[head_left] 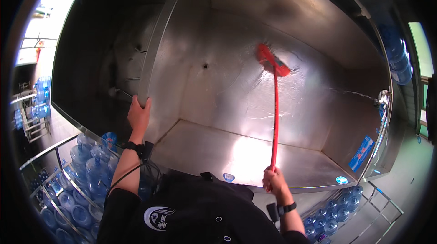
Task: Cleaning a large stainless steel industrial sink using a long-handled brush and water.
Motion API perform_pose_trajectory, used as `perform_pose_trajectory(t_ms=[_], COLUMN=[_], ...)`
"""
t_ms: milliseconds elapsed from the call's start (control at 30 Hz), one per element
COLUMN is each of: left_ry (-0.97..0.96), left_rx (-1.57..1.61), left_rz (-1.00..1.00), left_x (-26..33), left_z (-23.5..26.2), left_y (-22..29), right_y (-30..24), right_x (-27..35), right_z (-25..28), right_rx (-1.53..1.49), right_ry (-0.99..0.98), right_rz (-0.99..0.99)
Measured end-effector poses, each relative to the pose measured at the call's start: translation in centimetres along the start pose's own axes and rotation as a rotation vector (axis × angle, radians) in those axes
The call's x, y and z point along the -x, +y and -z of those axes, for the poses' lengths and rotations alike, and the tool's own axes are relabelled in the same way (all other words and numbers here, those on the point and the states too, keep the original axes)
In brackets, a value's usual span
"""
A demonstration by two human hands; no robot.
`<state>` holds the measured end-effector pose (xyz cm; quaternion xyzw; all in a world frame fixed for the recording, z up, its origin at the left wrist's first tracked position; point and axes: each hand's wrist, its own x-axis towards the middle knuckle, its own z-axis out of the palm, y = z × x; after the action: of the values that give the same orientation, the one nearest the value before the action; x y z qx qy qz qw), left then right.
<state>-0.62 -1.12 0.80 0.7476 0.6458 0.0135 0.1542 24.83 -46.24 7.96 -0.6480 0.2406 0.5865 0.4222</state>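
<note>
We see a person leaning over a big stainless steel tank (255, 153), looking down into it. Right hand (273, 181) is closed tight around the lower end of a red brush handle (275, 121), fingers wrapped, at the tank's near rim. Handle runs up and away to the red brush head (272, 61), which is pressed against the tank's back wall, upper centre-right; wet streaks and foam show around it. Left hand (139, 114) is up at the left, fingers curled over the lower end of a slanted metal divider edge (154, 48) inside the tank, gripping it, palm side away from us. Both wrists carry dark bands; left one has a cable (123, 178) running down the forearm. Black sleeves and dark top fill the lower centre. A small hole (205, 66) sits in the back wall, left of the brush head. Thin water jet (355, 93) arcs in from a fitting on the right rim. Blue label (362, 153) on the right inner wall, near the corner. Two small blue caps on the near rim, one centre (229, 177), one right (342, 180). Outside the tank, lower left, racks with lots of blue water jugs (86, 166); more jugs lower right (337, 214) and stacked upper right (400, 62). Tank floor is bare, w/ strong glare mid.
</note>
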Motion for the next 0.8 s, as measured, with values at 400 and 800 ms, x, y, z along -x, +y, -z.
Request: perform_pose_trajectory(t_ms=[400, 800], left_ry=[0.000, 0.032], left_rx=[0.009, 0.076], left_rz=[-0.025, -0.115], left_x=[0.1, 0.1], left_z=[0.8, 0.6], left_y=[0.1, 0.8], right_y=[-8.8, -9.1], right_x=[2.7, -15.6], right_z=[-3.4, -22.3], right_rx=[0.192, 0.624], right_ry=[-0.067, -0.033], right_rz=[0.257, 0.309])
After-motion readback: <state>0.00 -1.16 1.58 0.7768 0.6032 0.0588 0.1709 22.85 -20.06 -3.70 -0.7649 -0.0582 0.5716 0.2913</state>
